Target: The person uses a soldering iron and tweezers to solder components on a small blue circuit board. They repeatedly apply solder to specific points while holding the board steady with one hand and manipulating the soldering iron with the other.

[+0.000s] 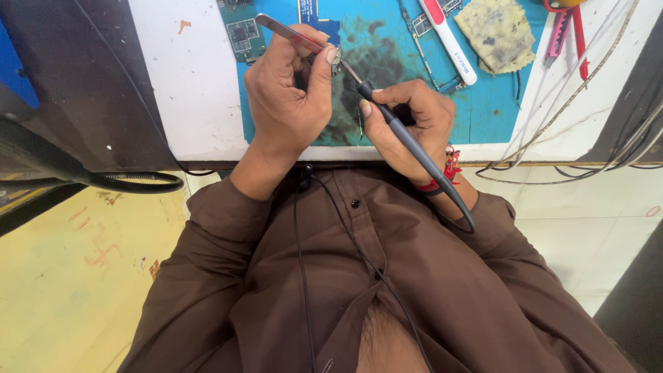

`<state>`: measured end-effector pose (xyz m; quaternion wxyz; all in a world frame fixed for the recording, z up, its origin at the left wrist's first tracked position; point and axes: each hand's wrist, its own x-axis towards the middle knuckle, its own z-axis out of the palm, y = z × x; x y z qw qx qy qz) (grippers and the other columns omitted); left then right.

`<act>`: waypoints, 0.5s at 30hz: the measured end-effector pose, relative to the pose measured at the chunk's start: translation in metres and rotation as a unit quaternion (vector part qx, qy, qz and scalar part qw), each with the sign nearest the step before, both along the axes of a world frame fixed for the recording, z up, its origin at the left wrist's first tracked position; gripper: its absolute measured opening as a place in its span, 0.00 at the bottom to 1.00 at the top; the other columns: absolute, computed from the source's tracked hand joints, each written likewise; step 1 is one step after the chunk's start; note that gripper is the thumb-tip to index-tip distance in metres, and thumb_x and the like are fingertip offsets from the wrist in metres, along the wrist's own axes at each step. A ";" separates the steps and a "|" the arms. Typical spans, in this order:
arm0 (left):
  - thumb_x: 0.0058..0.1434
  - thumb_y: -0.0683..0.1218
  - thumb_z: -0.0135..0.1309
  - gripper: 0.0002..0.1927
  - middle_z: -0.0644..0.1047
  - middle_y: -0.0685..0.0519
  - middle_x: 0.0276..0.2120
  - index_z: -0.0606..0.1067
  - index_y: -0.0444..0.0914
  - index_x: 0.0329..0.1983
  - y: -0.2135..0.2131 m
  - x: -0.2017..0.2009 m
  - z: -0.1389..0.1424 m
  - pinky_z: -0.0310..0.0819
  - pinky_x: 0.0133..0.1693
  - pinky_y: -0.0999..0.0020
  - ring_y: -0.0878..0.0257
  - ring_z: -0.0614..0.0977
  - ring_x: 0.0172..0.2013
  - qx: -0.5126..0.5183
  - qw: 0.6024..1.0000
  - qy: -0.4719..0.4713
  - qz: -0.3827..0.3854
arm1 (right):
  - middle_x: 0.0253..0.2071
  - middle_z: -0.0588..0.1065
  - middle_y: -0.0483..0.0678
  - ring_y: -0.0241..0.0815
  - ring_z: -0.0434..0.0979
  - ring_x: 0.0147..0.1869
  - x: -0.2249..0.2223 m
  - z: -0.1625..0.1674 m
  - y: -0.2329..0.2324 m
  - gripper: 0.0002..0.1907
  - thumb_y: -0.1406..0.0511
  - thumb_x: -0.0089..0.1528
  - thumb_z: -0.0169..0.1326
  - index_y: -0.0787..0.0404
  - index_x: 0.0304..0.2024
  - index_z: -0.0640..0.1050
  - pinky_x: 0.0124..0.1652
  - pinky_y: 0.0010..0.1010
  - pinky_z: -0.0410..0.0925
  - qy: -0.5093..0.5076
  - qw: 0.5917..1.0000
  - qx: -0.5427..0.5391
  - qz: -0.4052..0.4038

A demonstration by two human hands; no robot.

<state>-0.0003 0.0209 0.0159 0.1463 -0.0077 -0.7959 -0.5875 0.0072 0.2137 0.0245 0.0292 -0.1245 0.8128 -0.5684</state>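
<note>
Brown shirt (387, 290) fills the bottom of the view, both hands up at the bench edge, on a small part.

Left hand (289, 90): fingers pinched together on metal tweezers (290, 34), tips angled down to a small part (336, 61) by the thumb, over the blue mat (483, 103). Right hand (407, 121): fingers wrapped shut around a dark soldering iron (400, 131), pen-style, tip touching or just beside the part, can't tell which; cord runs back over the wrist past a red thread band (435, 183). Mat is stained dark under the hands. Green circuit board (243, 34) on the mat left of the tweezers. White pen-shaped tool (449, 41) and yellowish sponge (498, 29) at the mat's far right, well apart from the hands. Grey cables (580, 97) trail over the white bench (186, 83).
</note>
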 end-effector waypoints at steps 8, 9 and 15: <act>0.73 0.35 0.57 0.08 0.80 0.55 0.33 0.72 0.36 0.51 -0.001 0.000 0.002 0.67 0.26 0.78 0.73 0.79 0.24 -0.002 1.000 -0.005 0.001 | 0.31 0.78 0.46 0.30 0.76 0.32 0.000 0.000 0.001 0.08 0.73 0.66 0.65 0.66 0.43 0.77 0.29 0.20 0.66 0.005 1.000 -0.011 0.009; 0.73 0.35 0.57 0.08 0.80 0.55 0.33 0.72 0.36 0.51 -0.001 0.000 0.001 0.67 0.26 0.78 0.73 0.79 0.24 -0.002 1.000 -0.004 0.001 | 0.31 0.78 0.46 0.30 0.76 0.32 0.000 0.000 0.001 0.08 0.73 0.66 0.65 0.66 0.43 0.77 0.29 0.20 0.66 0.003 1.000 -0.012 0.009; 0.74 0.35 0.57 0.08 0.80 0.55 0.33 0.72 0.37 0.51 -0.001 0.000 0.001 0.67 0.27 0.79 0.73 0.80 0.25 0.001 1.000 -0.005 -0.002 | 0.30 0.78 0.46 0.30 0.75 0.30 0.000 -0.001 0.001 0.08 0.73 0.65 0.65 0.66 0.42 0.77 0.31 0.22 0.65 0.002 1.000 -0.002 0.004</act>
